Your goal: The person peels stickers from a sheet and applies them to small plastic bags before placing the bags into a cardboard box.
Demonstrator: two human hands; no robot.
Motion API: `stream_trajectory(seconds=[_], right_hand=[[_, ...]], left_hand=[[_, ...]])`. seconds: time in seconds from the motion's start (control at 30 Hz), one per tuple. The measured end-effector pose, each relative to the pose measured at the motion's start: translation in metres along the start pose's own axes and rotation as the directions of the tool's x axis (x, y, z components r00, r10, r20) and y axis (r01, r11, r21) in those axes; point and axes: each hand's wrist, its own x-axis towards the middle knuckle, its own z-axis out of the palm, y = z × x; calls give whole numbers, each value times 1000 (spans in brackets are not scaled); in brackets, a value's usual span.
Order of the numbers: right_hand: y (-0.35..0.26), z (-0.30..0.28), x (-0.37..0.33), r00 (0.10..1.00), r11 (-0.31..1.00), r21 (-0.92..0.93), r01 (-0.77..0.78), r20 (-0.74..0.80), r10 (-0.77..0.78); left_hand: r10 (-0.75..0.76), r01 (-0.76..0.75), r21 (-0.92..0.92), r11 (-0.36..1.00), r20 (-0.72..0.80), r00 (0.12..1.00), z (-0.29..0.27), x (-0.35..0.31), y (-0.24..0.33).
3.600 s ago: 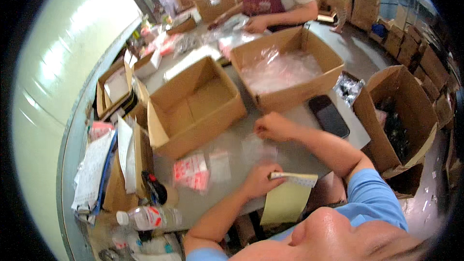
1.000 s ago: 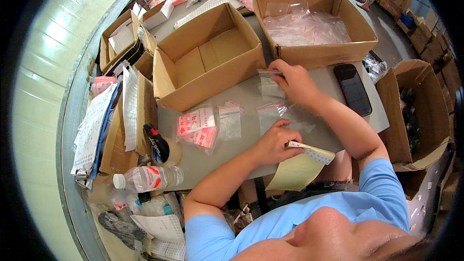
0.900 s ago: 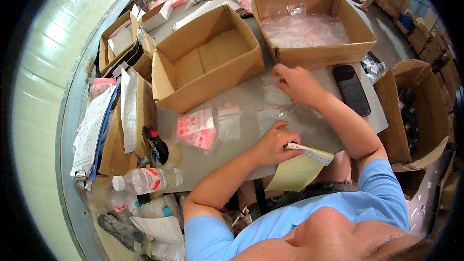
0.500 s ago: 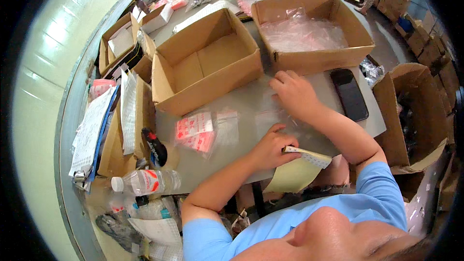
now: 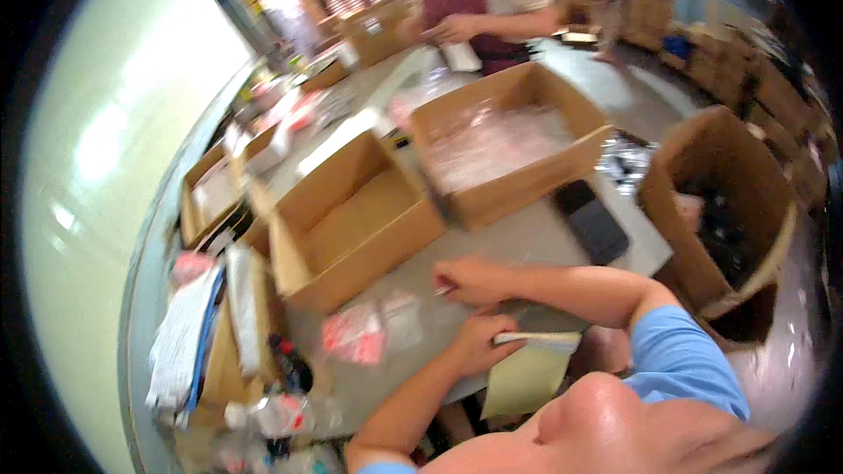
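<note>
My left hand [image 5: 481,344] is closed on the edge of a folded pale yellow sheet [image 5: 524,379], which looks like a sticker sheet with small printed marks along its top strip. The sheet hangs over the table's near edge. Just beyond it, my right hand [image 5: 474,281] is over the tabletop, smeared by motion, fingers bent together. Something small and reddish-white shows at its fingertips, too blurred to name. To the left of my hands lie red-and-white printed plastic bags [image 5: 354,335] and a clear plastic bag [image 5: 401,319].
An open cardboard box [image 5: 369,254] stands beyond my hands; another [image 5: 518,197] holds clear bags. A black phone [image 5: 593,224] lies to the right. A tall carton [image 5: 729,211] contains dark items. At left are a clipboard [image 5: 184,342] and a plastic bottle [image 5: 279,414]. Another person [image 5: 479,17] stands across the table.
My view has tilted up, bringing the person across the table into sight. My right hand has drawn back from beside the boxes, nearer my left hand, which keeps hold of the yellow sheet.
</note>
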Motion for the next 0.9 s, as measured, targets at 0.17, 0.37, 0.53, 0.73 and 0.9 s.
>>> stream_trajectory(seconds=[0.17, 0.37, 0.53, 0.73, 0.9], right_hand=[[10, -1, 10, 989, 996, 81, 44, -148, -32], [-8, -14, 21, 983, 990, -6, -144, -117, 142], [11, -5, 21, 991, 975, -219, -17, -134, -13], [11, -1, 14, 985, 983, 156, 99, -157, -74], [5, -36, 14, 916, 733, 618, -285, -50, 398]], left_hand=[[83, -83, 17, 996, -38, 996, 4, 3, -14], [48, -48, 19, 999, 6, 999, -4, 3, -16], [50, -50, 17, 999, -29, 998, -2, 1, -13], [12, -10, 19, 1000, -102, 995, 0, -7, -14], [-145, 145, -4, 989, -90, 985, -3, -6, -10]])
